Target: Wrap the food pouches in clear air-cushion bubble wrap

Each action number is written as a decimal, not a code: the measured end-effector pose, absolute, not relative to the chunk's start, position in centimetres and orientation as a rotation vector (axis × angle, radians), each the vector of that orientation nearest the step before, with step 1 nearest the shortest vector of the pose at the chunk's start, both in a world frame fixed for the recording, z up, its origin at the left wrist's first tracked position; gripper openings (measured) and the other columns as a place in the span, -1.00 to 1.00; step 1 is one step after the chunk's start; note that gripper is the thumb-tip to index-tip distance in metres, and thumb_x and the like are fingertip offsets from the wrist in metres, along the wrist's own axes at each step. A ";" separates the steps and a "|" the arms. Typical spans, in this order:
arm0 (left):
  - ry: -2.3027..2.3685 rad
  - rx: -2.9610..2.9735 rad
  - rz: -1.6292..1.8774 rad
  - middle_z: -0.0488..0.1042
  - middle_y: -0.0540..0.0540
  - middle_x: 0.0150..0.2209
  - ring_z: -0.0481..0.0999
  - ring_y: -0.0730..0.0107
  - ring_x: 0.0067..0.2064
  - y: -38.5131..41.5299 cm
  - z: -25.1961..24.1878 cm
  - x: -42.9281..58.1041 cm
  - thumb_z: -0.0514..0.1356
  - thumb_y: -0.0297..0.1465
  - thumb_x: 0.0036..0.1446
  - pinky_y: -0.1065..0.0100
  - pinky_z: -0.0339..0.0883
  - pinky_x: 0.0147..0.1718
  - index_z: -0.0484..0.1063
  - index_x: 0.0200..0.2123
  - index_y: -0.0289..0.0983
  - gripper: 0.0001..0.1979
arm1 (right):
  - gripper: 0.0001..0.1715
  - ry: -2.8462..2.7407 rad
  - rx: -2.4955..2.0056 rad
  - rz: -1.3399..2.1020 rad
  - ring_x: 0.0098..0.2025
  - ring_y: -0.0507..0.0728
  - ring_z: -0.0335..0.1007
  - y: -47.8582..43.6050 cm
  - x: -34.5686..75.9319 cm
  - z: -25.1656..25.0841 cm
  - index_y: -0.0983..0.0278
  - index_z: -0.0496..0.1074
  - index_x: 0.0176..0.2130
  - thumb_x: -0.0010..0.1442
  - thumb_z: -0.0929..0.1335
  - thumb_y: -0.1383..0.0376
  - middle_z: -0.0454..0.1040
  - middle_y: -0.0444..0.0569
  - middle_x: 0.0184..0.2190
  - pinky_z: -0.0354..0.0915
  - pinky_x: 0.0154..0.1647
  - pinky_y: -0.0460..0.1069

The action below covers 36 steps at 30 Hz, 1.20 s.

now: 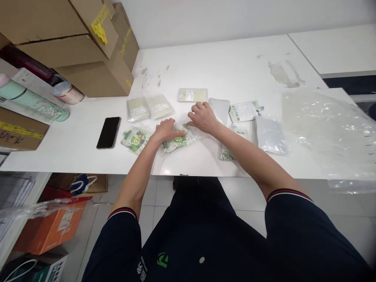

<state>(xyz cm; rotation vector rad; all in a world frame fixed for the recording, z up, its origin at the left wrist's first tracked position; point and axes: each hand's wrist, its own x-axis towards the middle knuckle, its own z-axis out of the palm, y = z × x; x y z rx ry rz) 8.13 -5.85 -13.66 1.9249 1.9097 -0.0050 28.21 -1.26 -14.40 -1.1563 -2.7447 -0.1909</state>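
On the white table, a green fruit-printed packet in a clear plastic bag (175, 145) lies under my two hands. My left hand (166, 131) grips the bag from the left, its thumb across the top and the other fingertips partly hidden. My right hand (203, 117) has curled fingers, thumb and forefinger closed on the bag's right end. Left of these lies another green packet (135, 140), partly behind my left wrist. Two clear-wrapped pale packs (151, 107) and a flat labelled pack (192, 94) rest beyond my hands.
A black phone (108, 133) lies at left, near cardboard boxes (100, 74) and a mint-green bottle (35, 102). To the right are a white-and-green packet (245, 111), a silvery packet (270, 135) and a large clear plastic sheet (331, 137) hanging over the front edge.
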 end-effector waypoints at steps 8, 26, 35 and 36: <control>1.656 1.804 0.188 0.51 -0.13 -0.31 0.51 0.06 -0.13 -5.8 -11.7 8.5 0.42 -0.01 -0.19 0.25 0.32 -0.19 0.44 -0.30 -0.26 -0.48 | -0.41 -2.276 -1.500 0.356 0.15 0.45 0.21 -7.5 30.7 -15.4 0.38 0.31 0.20 0.34 0.24 0.08 0.28 0.34 0.14 0.25 0.08 0.30; 1.839 2.579 0.364 0.37 -0.26 0.08 0.28 -0.09 0.14 -11.1 -8.2 11.8 0.08 -0.36 0.29 -0.14 0.07 0.12 0.47 0.04 -0.16 -0.69 | -0.58 -0.329 -0.748 1.789 -0.18 0.17 0.52 -11.5 21.5 -17.1 0.19 0.35 -0.14 0.12 0.43 0.01 0.58 -0.10 -0.31 0.44 -0.17 0.07; 1.530 2.498 0.228 0.29 -0.10 0.29 0.12 -0.01 0.33 -10.0 -15.5 8.5 -0.06 -0.06 0.36 -0.09 -0.08 0.28 0.36 0.23 -0.03 -0.52 | -0.59 -0.922 -0.910 2.059 -0.11 0.12 0.51 -15.7 28.5 -14.5 0.26 0.51 -0.14 0.13 0.45 0.03 0.58 0.00 -0.17 0.40 0.04 0.04; 1.494 2.538 0.205 0.28 -0.10 0.30 0.10 -0.04 0.34 -10.0 -15.5 8.1 -0.02 -0.06 0.34 -0.10 -0.10 0.29 0.38 0.22 -0.02 -0.52 | -0.59 -1.171 -0.888 1.985 -0.08 0.13 0.51 -17.0 30.8 -14.0 0.25 0.53 -0.12 0.11 0.47 0.05 0.58 0.00 -0.13 0.39 0.07 0.06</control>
